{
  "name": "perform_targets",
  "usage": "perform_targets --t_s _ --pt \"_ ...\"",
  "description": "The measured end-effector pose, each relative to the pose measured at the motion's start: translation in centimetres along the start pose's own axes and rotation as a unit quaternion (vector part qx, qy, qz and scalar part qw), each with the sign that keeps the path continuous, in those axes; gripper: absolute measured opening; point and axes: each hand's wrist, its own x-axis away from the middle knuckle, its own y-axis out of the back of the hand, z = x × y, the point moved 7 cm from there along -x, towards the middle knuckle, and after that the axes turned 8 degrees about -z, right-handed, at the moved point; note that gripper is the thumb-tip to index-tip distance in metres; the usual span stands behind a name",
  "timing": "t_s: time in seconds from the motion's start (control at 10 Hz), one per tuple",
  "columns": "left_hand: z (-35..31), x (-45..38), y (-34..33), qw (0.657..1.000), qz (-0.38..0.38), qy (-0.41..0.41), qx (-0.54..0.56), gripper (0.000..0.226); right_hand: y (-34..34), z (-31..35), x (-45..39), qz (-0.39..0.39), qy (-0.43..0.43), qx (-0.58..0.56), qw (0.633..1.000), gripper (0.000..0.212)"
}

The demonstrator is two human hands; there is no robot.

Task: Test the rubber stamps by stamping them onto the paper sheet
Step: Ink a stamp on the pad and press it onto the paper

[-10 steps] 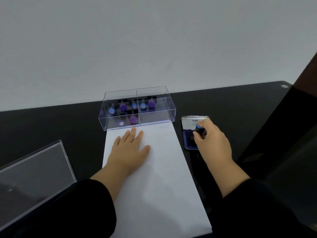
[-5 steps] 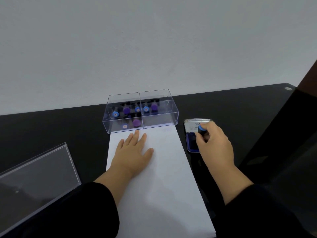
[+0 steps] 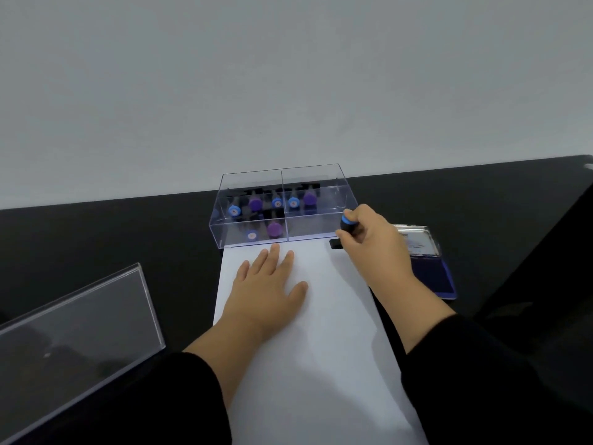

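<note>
Nearest, the left hand lies flat with straight fingers on the white paper sheet, pinning it to the black desk. Farther on, the right hand pinches a blue-capped rubber stamp at the sheet's far right corner, beside the open ink pad and before the clear stamp box. The stamping step seems in hand; next likely needs a straight downward press.

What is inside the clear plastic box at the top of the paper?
The clear box holds upright rubber stamps with blue or purple caps, mostly in its left compartment. The right hand, holding a blue-capped stamp, covers its right front corner.
</note>
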Motion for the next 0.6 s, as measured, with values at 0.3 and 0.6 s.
perform_targets --t_s 0.3,0.6 --pt "0.09 -0.04 -0.13 1.000 -0.002 -0.001 -0.002 0.062 -1.01 -0.13 0.32 0.030 0.022 0.031 0.999 0.012" --pt "0.13 -0.04 -0.15 1.000 -0.009 0.004 0.006 0.061 -1.51 -0.17 0.68 0.032 0.015 0.042 0.998 0.011"
